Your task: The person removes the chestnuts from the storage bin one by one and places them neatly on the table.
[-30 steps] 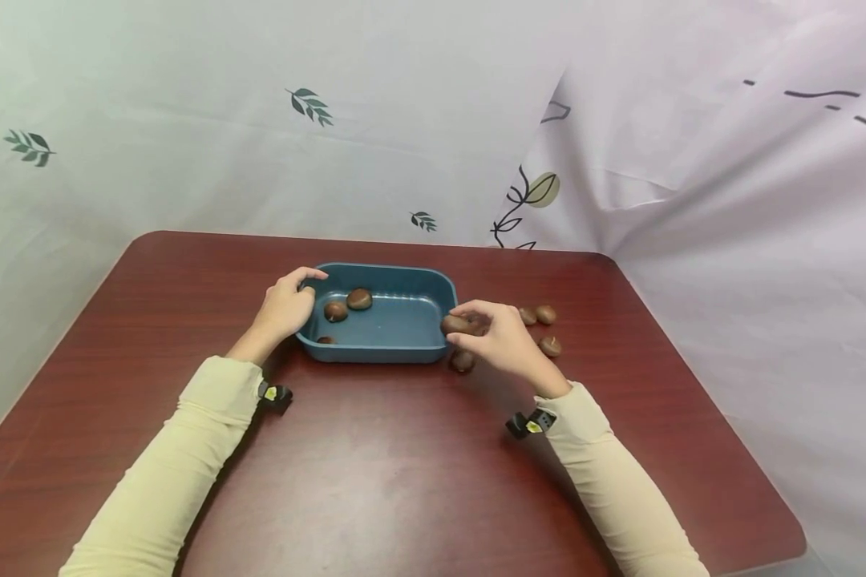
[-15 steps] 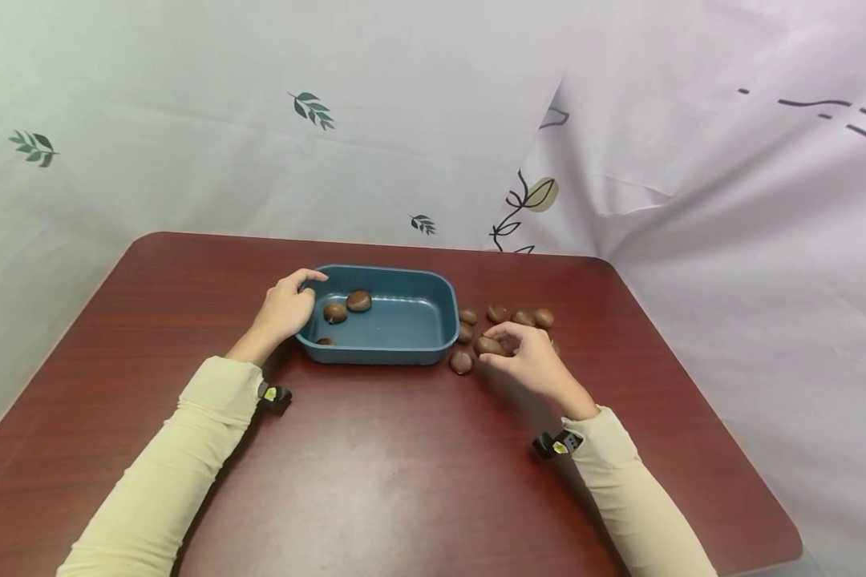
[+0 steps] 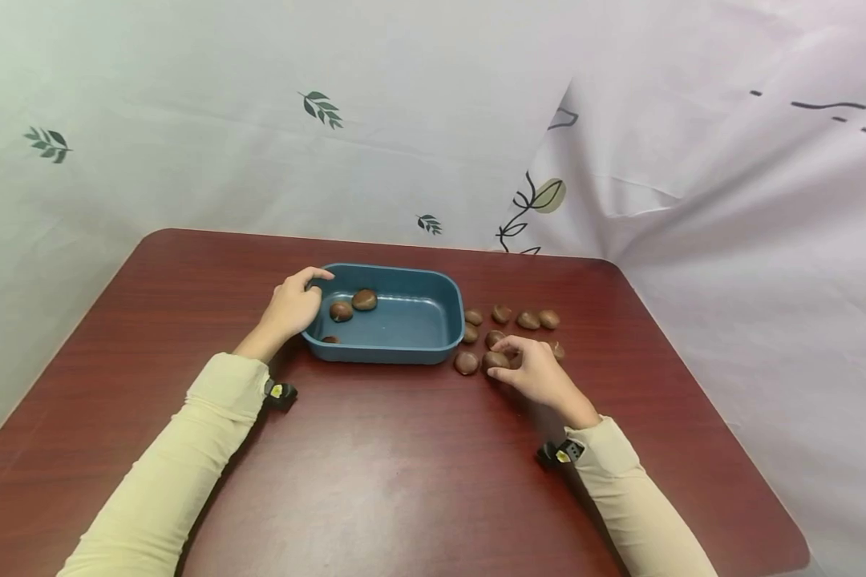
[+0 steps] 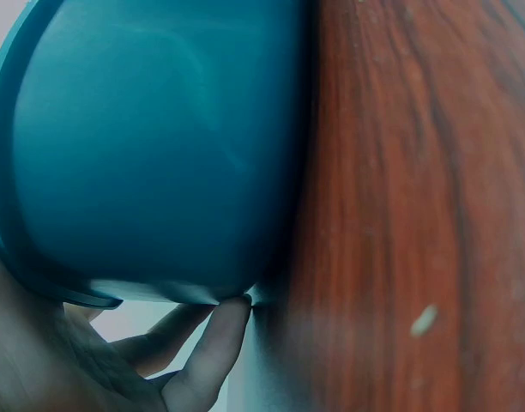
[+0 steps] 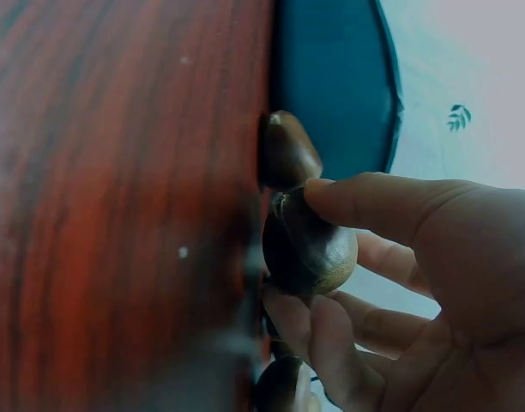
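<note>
My left hand (image 3: 292,308) grips the left end of a blue rectangular tub (image 3: 382,355). In the left wrist view its fingers (image 4: 213,348) bend against the tub's wall. Inside the tub lie a large chestnut (image 3: 364,300), a second chestnut (image 3: 341,311) and a partly hidden one (image 3: 330,340). Right of the tub, my right hand (image 3: 541,373) pinches a brown chestnut (image 5: 310,249) between thumb and fingers, low at the table surface. Just left of it sits another chestnut (image 3: 466,363). Farther back, a chestnut (image 3: 495,340) lies close to the fingertips.
Several more chestnuts lie around the right hand, among them one chestnut (image 3: 501,313) at the back and one (image 3: 549,319) farther right. The reddish-brown table (image 3: 375,465) has rounded corners. A pale printed cloth (image 3: 209,160) hangs behind it.
My right hand has moved right and toward the front, away from the tub's right edge, with a chestnut in its fingers. The left hand has stayed on the tub.
</note>
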Tool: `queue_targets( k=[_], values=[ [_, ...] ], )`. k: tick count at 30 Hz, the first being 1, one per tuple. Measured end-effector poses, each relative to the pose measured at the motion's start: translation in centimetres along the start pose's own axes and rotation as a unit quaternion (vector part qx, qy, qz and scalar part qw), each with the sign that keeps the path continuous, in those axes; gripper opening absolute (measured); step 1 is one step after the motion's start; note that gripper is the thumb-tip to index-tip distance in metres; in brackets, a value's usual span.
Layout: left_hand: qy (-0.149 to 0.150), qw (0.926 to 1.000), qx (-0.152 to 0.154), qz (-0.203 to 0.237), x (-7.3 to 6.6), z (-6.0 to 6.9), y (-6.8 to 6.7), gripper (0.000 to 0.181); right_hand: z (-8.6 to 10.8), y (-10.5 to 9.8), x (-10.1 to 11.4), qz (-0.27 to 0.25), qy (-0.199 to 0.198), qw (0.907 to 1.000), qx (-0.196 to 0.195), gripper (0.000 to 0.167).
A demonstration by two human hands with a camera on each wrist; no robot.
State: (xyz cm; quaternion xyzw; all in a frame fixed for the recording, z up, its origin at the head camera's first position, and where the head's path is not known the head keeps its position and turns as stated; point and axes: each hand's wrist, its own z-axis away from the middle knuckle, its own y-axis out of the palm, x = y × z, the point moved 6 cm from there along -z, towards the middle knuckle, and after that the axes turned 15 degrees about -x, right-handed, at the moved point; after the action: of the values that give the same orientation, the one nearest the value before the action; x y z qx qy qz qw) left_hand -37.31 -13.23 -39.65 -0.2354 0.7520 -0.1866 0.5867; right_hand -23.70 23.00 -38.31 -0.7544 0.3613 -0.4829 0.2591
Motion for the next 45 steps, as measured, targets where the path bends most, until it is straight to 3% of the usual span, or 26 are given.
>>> queue_targets(
  k=[8, 13, 20, 25, 33, 40, 45],
  values=[
    [-0.003, 1.0000, -0.003, 0.004, 0.0, 0.1, -0.1, 0.045, 0.2, 0.2, -0.4, -0.001, 0.020, 0.9996, 0.020, 0.035],
    [-0.007, 1.0000, -0.001, 0.006, 0.0, 0.1, 0.0, 0.045, -0.4, -1.2, 0.3, 0.032, 0.009, 0.9993, 0.013, 0.040],
    [-0.010, 0.9999, -0.005, 0.007, 0.0, 0.3, -0.4, 0.045, -2.9, -3.4, 3.2, 0.008, -0.001, 1.0000, 0.001, 0.033],
    [-0.010, 0.9999, -0.003, 0.006, 0.1, 0.4, -0.4, 0.045, -4.9, -3.6, 6.0, -0.027, -0.016, 0.9995, 0.000, 0.029],
    [-0.012, 0.9999, 0.000, 0.009, 0.1, 0.3, -0.1, 0.044, -7.4, 1.0, 9.7, -0.077, -0.037, 0.9958, 0.032, 0.027],
    [-0.014, 0.9997, 0.001, 0.018, -0.2, 0.4, 0.4, 0.043, -9.2, 5.8, 10.4, -0.105, -0.020, 0.9928, 0.054, 0.029],
    [-0.017, 0.9998, -0.010, 0.009, 0.0, 0.5, -0.2, 0.043, -9.8, 9.1, 11.2, -0.123, -0.012, 0.9890, 0.081, 0.036]
  ],
)
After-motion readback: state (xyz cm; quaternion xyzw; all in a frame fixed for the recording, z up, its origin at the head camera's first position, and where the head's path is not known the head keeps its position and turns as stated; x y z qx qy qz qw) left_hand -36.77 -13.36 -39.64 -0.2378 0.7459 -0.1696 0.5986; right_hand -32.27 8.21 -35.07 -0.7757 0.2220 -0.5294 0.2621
